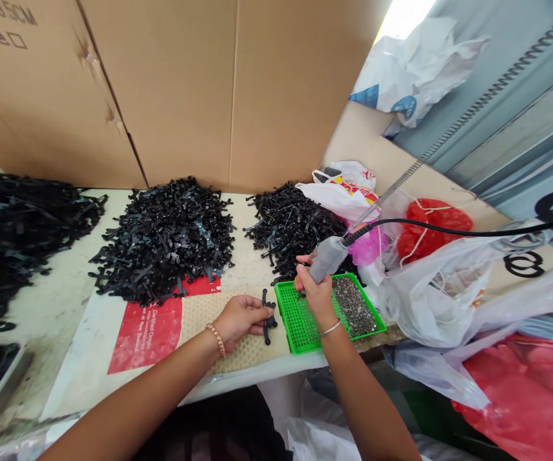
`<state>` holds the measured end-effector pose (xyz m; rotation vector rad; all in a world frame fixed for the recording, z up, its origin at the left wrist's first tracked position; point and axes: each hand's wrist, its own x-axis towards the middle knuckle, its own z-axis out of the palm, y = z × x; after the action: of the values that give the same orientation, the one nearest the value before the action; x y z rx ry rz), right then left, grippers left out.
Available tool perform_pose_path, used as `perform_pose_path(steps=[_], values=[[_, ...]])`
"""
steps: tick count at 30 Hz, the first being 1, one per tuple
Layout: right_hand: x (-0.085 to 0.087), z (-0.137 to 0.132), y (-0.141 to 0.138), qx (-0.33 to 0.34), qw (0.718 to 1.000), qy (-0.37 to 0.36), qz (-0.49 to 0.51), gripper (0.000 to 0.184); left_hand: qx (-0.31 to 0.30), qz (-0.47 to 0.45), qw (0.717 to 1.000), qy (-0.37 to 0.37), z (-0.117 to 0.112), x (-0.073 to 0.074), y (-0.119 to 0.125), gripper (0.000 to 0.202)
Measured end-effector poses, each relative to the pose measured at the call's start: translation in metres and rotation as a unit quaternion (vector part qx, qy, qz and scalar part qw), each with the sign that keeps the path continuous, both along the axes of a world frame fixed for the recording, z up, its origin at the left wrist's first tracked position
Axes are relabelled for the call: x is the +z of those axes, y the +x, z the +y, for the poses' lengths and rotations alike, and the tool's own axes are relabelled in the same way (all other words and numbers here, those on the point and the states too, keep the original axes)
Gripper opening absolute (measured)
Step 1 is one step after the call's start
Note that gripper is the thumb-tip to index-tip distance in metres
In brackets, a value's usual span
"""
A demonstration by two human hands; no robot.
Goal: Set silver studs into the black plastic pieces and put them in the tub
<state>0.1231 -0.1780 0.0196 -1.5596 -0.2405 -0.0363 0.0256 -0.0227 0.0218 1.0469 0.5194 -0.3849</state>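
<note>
Thumb and fingers of my left hand [245,320] pinch a small black plastic part [267,318] with several arms, low over a tan honeycomb-patterned mat [204,330]. My right hand [315,296] is wrapped round a grey electric screwdriver [328,257], whose cable and coiled spring run up to the right. Its tip points down over a green perforated basket [298,330]; the hand hides where it ends. Small metal screws [353,307] lie heaped in the basket's right side, with some scattered on the left.
Behind the mat lie two heaps of black parts, a large heap [171,237] and a smaller heap [293,227]. Another pile [22,224] spreads at far left, above a tray [2,384] of parts. Cardboard [185,83] walls the back. Plastic bags [444,282] crowd the right.
</note>
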Motion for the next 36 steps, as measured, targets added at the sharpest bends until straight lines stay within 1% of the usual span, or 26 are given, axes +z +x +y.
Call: perform_pose_path(steps=[4, 8, 12, 15, 17, 20, 22, 24, 25, 27, 30, 36], values=[[0.002, 0.000, -0.001, 0.007, 1.000, 0.002, -0.002, 0.037, 0.001, -0.003, 1.000, 0.001, 0.000, 0.000, 0.000, 0.039], [0.006, 0.002, -0.004, 0.016, 1.000, 0.004, -0.008, 0.034, 0.003, 0.001, 1.000, 0.004, -0.001, 0.004, 0.000, 0.036], [0.003, 0.002, -0.003, 0.018, 1.000, 0.010, -0.002, 0.031, 0.005, 0.009, 1.000, 0.009, -0.001, 0.008, 0.000, 0.034], [0.003, 0.001, -0.002, 0.011, 1.000, 0.020, -0.001, 0.034, 0.008, 0.009, 1.000, 0.010, -0.002, 0.005, 0.001, 0.032], [0.010, 0.003, -0.004, -0.004, 0.998, 0.059, -0.009, 0.037, 0.002, 0.009, 1.000, 0.007, -0.001, 0.003, 0.001, 0.033], [0.031, 0.012, -0.012, -0.021, 0.986, 0.164, -0.023, 0.040, -0.012, 0.008, 1.000, 0.002, -0.001, 0.000, 0.002, 0.033], [0.045, 0.022, -0.021, -0.007, 0.974, 0.223, -0.030, 0.039, -0.008, 0.009, 1.000, 0.004, -0.002, 0.000, 0.002, 0.030], [0.054, 0.032, -0.030, 0.018, 0.968, 0.249, -0.029, 0.036, 0.000, 0.013, 1.000, 0.009, -0.003, 0.001, 0.003, 0.027], [0.055, 0.037, -0.033, 0.028, 0.967, 0.252, -0.024, 0.035, 0.003, 0.015, 1.000, 0.012, -0.003, 0.001, 0.003, 0.025], [0.053, 0.045, -0.038, 0.040, 0.968, 0.248, -0.011, 0.030, 0.004, 0.018, 1.000, 0.015, -0.004, 0.002, 0.003, 0.024], [0.046, 0.052, -0.041, 0.046, 0.968, 0.246, 0.006, 0.026, 0.001, 0.016, 1.000, 0.016, -0.004, 0.003, 0.004, 0.024], [0.039, 0.053, -0.041, 0.031, 0.971, 0.237, 0.012, 0.032, 0.011, 0.018, 1.000, 0.023, -0.004, 0.004, 0.003, 0.023]])
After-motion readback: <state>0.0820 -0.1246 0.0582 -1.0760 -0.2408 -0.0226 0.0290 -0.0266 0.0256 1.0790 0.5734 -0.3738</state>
